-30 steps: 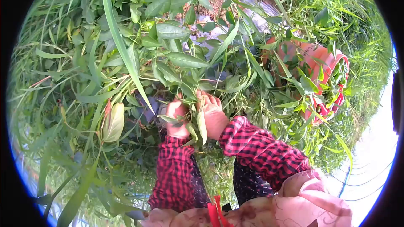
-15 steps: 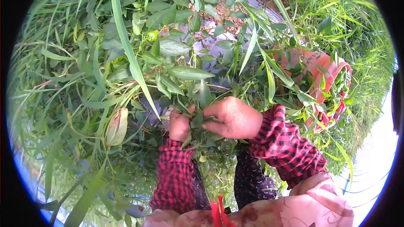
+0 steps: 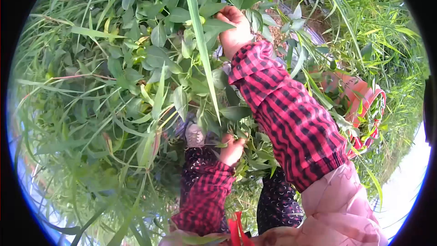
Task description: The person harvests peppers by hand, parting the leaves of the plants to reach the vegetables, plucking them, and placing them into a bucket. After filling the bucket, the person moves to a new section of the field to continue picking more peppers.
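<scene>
I stand over a leafy green plant (image 3: 182,64) among tall grass. My right hand (image 3: 234,29), in a red-and-black checked sleeve, reaches far up into the top of the plant, its fingers curled among leaves; what they grasp is hidden. My left hand (image 3: 231,149) stays low near the plant's base, fingers closed around stems and leaves. A pale green pod or bud (image 3: 148,148) hangs to the left of it.
An orange-red bucket (image 3: 364,105) with green and red pieces in it stands at the right behind foliage. A shoe (image 3: 195,134) shows below the leaves. Long grass blades cross the view. Something red (image 3: 234,230) hangs at my waist.
My right hand left the spot beside my left hand and stretched up and away into the upper leaves. The left hand stayed low, and the view shifted slightly.
</scene>
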`<state>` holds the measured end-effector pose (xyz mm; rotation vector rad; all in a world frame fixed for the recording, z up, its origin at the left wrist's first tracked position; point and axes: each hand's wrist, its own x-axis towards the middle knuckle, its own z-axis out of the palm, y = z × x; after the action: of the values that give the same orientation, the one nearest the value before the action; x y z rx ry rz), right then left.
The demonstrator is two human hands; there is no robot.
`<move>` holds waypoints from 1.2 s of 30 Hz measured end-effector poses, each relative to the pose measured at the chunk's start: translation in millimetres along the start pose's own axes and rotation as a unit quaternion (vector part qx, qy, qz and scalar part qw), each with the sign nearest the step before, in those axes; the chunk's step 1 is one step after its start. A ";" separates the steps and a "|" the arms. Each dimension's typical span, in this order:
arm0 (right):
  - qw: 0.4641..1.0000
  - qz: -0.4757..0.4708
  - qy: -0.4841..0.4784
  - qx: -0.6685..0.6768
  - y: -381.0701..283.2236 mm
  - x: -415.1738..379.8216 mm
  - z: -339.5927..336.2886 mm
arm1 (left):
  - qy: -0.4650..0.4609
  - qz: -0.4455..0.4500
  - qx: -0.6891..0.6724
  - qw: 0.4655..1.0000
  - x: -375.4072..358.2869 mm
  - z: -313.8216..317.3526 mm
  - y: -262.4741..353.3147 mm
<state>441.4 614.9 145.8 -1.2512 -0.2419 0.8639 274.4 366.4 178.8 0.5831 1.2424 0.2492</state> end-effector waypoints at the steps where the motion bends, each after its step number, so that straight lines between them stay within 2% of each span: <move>1: 0.990 0.049 -0.111 -0.068 -14.7 0.9 -3.7 | -0.014 -0.013 0.009 1.000 -2.6 -0.5 -8.3; 3: 0.973 0.055 -0.182 -0.135 76.5 42.3 -9.9 | -0.020 -0.017 0.029 0.999 -10.6 6.0 -12.2; 4: 0.945 0.043 -0.237 -0.222 54.6 35.9 -2.2 | -0.032 -0.024 -0.020 0.999 -11.1 7.2 -27.6; 6: 0.888 0.028 -0.312 -0.335 36.1 14.3 7.2 | 0.002 -0.062 -0.020 0.998 -23.1 22.6 -12.7; 8: 0.860 0.050 -0.361 -0.358 28.5 -12.9 6.7 | 0.014 0.010 0.047 0.999 -21.3 19.3 -46.7; 10: 0.841 0.098 -0.391 -0.361 8.4 -48.7 3.5 | 0.048 0.102 0.219 0.969 -28.5 21.2 -62.1; 11: 0.833 0.139 -0.397 -0.360 -8.6 -64.1 3.4 | 0.002 -0.025 0.250 0.968 -24.5 16.5 -84.8; 13: 0.810 0.221 -0.405 -0.363 -45.4 -95.4 5.0 | -0.010 -0.075 0.255 0.964 -32.0 8.9 -91.3; 14: 0.759 0.229 -0.438 -0.423 -55.6 -105.1 3.3 | -0.006 -0.041 0.317 0.947 -36.0 1.6 -89.9; 15: 0.705 0.235 -0.468 -0.479 -65.4 -113.0 1.6 | 0.032 0.046 0.228 0.972 -49.3 4.8 -68.1; 16: 0.646 0.235 -0.494 -0.532 -74.8 -120.8 0.5 | 0.042 0.077 0.190 0.978 -49.9 -4.8 -102.0; 17: 0.743 0.063 -0.497 -0.443 -47.6 -137.4 -23.0 | 0.009 0.005 0.053 0.999 -46.9 -20.3 -142.1; 19: 0.818 0.150 -0.456 -0.318 18.9 -159.8 -61.4 | -0.015 0.005 0.076 0.997 -57.4 -35.0 -152.9; 20: 0.715 -0.025 -0.477 -0.510 -16.9 -167.2 -43.9 | -0.042 -0.062 0.243 0.967 -73.6 -27.4 -82.9; 21: 0.711 -0.043 -0.483 -0.509 -17.5 -167.8 -47.3 | -0.097 -0.114 0.436 0.887 -90.0 -19.0 -8.4; 22: 0.706 -0.062 -0.489 -0.509 -18.0 -168.4 -50.9 | -0.168 -0.147 0.580 0.783 -106.7 -10.0 69.1; 24: 0.772 -0.096 -0.490 -0.393 2.4 -171.5 -68.2 | -0.131 0.107 0.604 0.779 -135.6 -17.3 76.7; 25: 0.754 -0.171 -0.477 -0.417 -7.5 -171.2 -61.9 | -0.129 0.105 0.605 0.778 -139.9 -16.8 100.7; 26: 0.734 -0.050 -0.519 -0.436 -24.0 -171.8 -60.2 | -0.163 0.063 0.430 0.886 -141.1 -13.6 139.9; 27: 0.729 -0.143 -0.524 -0.417 -17.0 -169.1 -66.2 | -0.189 0.019 0.235 0.953 -137.1 -12.3 171.4; 28: 0.716 -0.235 -0.525 -0.397 1.2 -164.3 -79.3 | -0.096 0.045 0.139 0.985 -121.5 -12.5 188.8; 29: 0.712 -0.236 -0.528 -0.398 22.7 -172.4 -96.0 | 0.027 0.163 0.102 0.981 -106.0 -20.2 197.6; 30: 0.813 -0.089 -0.482 -0.313 49.5 -184.8 -116.7 | 0.153 0.232 0.178 0.944 -86.4 -36.9 200.5; 31: 0.867 0.096 -0.464 -0.153 58.7 -183.9 -122.2 | 0.229 0.282 0.158 0.918 -63.2 -57.8 191.7; 32: 0.871 0.323 -0.334 0.158 68.0 -183.0 -127.8 | 0.298 0.283 0.207 0.888 -45.2 -83.0 179.4; 33: 0.820 0.430 -0.177 0.334 76.6 -181.9 -132.6 | 0.316 0.331 0.251 0.853 -24.7 -120.1 159.0; 34: 0.818 0.464 -0.170 0.295 64.3 -176.6 -128.0 | 0.315 0.276 0.155 0.895 -25.8 -136.9 155.1; 35: 0.812 0.498 -0.164 0.257 51.8 -171.1 -123.2 | 0.368 0.289 0.270 0.842 -32.0 -145.7 156.4; 36: 0.835 0.460 -0.299 0.046 25.9 -166.8 -105.1 | 0.414 0.296 0.382 0.772 -42.8 -153.2 158.2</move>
<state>381.1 425.7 134.7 -0.9369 -0.0698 2.0873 137.8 519.9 268.7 1.7205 2.0021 0.5761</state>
